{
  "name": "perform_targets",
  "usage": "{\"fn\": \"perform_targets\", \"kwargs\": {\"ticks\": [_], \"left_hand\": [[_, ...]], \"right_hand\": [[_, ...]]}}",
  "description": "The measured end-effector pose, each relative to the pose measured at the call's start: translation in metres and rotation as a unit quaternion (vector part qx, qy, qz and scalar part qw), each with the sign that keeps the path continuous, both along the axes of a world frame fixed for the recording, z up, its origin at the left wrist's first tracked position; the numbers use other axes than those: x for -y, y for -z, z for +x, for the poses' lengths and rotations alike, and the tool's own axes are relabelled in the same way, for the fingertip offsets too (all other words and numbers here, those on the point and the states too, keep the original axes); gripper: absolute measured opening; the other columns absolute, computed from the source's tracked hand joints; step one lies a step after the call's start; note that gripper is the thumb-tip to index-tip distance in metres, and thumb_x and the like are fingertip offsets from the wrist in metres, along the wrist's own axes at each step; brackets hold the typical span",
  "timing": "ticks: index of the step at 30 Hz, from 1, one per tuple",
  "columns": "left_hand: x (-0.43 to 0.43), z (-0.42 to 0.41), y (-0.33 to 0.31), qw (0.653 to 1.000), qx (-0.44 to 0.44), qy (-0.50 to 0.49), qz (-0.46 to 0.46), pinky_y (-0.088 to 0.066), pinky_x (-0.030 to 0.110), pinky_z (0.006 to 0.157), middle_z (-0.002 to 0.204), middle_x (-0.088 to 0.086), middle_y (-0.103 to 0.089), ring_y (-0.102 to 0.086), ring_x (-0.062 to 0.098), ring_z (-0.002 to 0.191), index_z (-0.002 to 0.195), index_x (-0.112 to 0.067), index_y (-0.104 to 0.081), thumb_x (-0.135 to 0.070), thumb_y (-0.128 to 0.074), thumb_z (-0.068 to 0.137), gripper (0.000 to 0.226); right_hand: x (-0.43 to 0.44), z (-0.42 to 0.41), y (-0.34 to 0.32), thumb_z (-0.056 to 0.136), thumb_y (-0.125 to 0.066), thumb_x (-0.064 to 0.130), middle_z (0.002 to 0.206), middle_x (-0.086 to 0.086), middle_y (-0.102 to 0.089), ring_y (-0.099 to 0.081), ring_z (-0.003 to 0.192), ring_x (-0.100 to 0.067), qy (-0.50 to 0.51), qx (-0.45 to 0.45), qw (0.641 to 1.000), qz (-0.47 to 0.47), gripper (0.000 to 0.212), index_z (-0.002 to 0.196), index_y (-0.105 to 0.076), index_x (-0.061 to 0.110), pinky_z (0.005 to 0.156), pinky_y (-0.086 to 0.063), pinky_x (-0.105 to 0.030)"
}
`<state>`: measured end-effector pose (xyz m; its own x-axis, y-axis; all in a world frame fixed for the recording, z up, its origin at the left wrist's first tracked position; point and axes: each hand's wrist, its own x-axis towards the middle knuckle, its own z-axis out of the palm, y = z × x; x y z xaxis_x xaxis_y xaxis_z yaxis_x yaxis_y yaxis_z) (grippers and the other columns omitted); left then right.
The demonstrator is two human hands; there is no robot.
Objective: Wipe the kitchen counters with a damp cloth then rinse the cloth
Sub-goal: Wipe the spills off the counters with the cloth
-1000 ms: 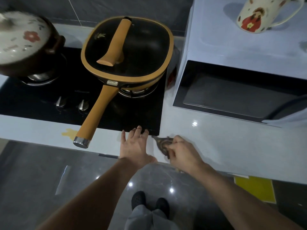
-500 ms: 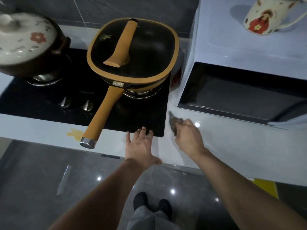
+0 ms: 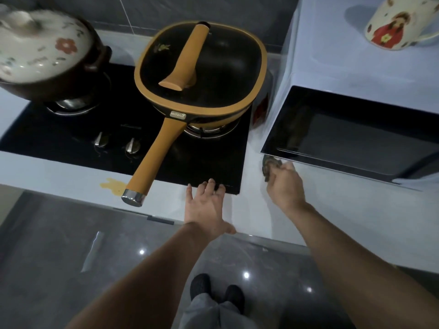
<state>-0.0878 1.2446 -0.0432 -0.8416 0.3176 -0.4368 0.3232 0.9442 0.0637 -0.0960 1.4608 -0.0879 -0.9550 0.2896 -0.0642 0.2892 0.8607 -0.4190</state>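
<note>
A small dark crumpled cloth lies pressed on the white counter, just below the front left corner of the microwave. My right hand grips the cloth from behind, fingers closed over it. Flat on the counter's front edge rests my left hand, fingers spread, fingertips touching the black hob's front right corner. It holds nothing.
A black gas hob carries an orange-handled lidded pan, whose handle juts over the counter edge, and a brown clay pot with a floral lid. A white microwave with a mug on top stands at the right.
My right hand has pushed the cloth away from the counter's front edge, back and rightward to the microwave's corner. My left hand has stayed in place on the counter.
</note>
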Motion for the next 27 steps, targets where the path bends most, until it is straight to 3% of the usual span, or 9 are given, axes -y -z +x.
{"fn": "perform_targets", "kwargs": {"ticks": [2,6,9,11,15,20,24,25,27], "left_hand": [[-0.001,0.0,0.0,1.0,0.001,0.001,-0.004,-0.003,0.054,0.122,0.164,0.005,-0.007,-0.008,0.027,0.151,0.156,-0.023,-0.011,-0.071,-0.073,0.067,0.119],[-0.001,0.0,0.001,1.0,-0.001,-0.003,-0.004,-0.003,0.054,0.122,0.165,0.005,-0.007,-0.007,0.026,0.151,0.156,-0.024,-0.01,-0.072,-0.072,0.067,0.119],[-0.002,0.001,-0.001,1.0,0.0,-0.002,-0.003,-0.003,0.054,0.122,0.165,0.005,-0.007,-0.007,0.026,0.151,0.156,-0.024,-0.01,-0.072,-0.072,0.067,0.118],[-0.001,0.001,-0.002,1.0,-0.003,-0.005,0.001,-0.004,0.053,0.122,0.164,0.005,-0.007,-0.008,0.026,0.151,0.156,-0.024,-0.011,-0.071,-0.072,0.067,0.117],[-0.001,0.003,-0.001,1.0,0.003,-0.02,0.012,-0.005,0.052,0.122,0.165,0.003,-0.005,-0.006,0.025,0.151,0.156,-0.025,-0.01,-0.069,-0.073,0.068,0.117],[-0.002,0.003,-0.002,1.0,0.004,-0.018,0.006,-0.006,0.052,0.122,0.165,0.004,-0.006,-0.007,0.025,0.151,0.156,-0.025,-0.01,-0.069,-0.074,0.067,0.118],[-0.002,0.003,-0.002,1.0,0.006,-0.02,0.007,-0.005,0.052,0.122,0.165,0.004,-0.004,-0.005,0.025,0.152,0.157,-0.025,-0.009,-0.069,-0.073,0.068,0.117],[-0.002,0.003,-0.002,1.0,0.008,-0.021,0.006,-0.005,0.052,0.122,0.165,0.003,-0.003,-0.004,0.025,0.152,0.157,-0.025,-0.009,-0.069,-0.073,0.068,0.118],[-0.003,0.003,-0.003,1.0,0.014,-0.02,0.001,-0.005,0.052,0.122,0.165,0.003,-0.004,-0.004,0.025,0.152,0.157,-0.025,-0.009,-0.069,-0.074,0.068,0.118]], "right_hand": [[0.013,-0.026,-0.003,0.081,-0.052,0.005,0.101,-0.007,-0.052,-0.055,0.085,-0.029,0.011,-0.007,1.0,-0.001,0.026,0.097,-0.066,0.019,0.075,-0.053,-0.037],[0.046,-0.007,-0.014,0.083,-0.054,0.009,0.107,-0.008,-0.048,-0.053,0.091,-0.028,-0.127,0.032,0.991,-0.002,0.028,0.11,-0.062,0.011,0.076,-0.051,-0.038],[0.032,0.041,-0.019,0.083,-0.058,0.013,0.101,-0.002,-0.046,-0.053,0.094,-0.025,-0.222,0.046,0.973,-0.031,0.031,0.114,-0.065,0.016,0.078,-0.05,-0.035],[0.017,0.044,-0.017,0.085,-0.056,0.011,0.098,0.0,-0.047,-0.056,0.094,-0.026,-0.184,0.037,0.982,-0.031,0.028,0.11,-0.066,0.017,0.08,-0.05,-0.033],[0.02,-0.015,-0.013,0.082,-0.053,0.006,0.108,-0.01,-0.048,-0.057,0.09,-0.034,-0.001,0.027,1.0,0.001,0.028,0.108,-0.062,0.011,0.077,-0.054,-0.04],[0.049,-0.013,-0.019,0.083,-0.053,0.008,0.111,-0.008,-0.045,-0.054,0.093,-0.032,-0.108,0.055,0.993,0.013,0.033,0.116,-0.057,0.01,0.076,-0.046,-0.036],[0.021,0.058,-0.024,0.084,-0.059,0.009,0.1,0.001,-0.047,-0.055,0.092,-0.025,-0.259,0.074,0.961,-0.06,0.029,0.105,-0.057,0.029,0.076,-0.046,-0.031],[0.006,0.056,-0.022,0.083,-0.059,0.007,0.1,0.0,-0.05,-0.057,0.091,-0.026,-0.25,0.064,0.965,-0.056,0.028,0.103,-0.06,0.027,0.078,-0.046,-0.028],[-0.019,0.033,-0.016,0.084,-0.058,0.004,0.101,-0.008,-0.054,-0.061,0.087,-0.033,-0.122,0.042,0.992,-0.013,0.022,0.103,-0.066,0.013,0.079,-0.049,-0.029]]}}
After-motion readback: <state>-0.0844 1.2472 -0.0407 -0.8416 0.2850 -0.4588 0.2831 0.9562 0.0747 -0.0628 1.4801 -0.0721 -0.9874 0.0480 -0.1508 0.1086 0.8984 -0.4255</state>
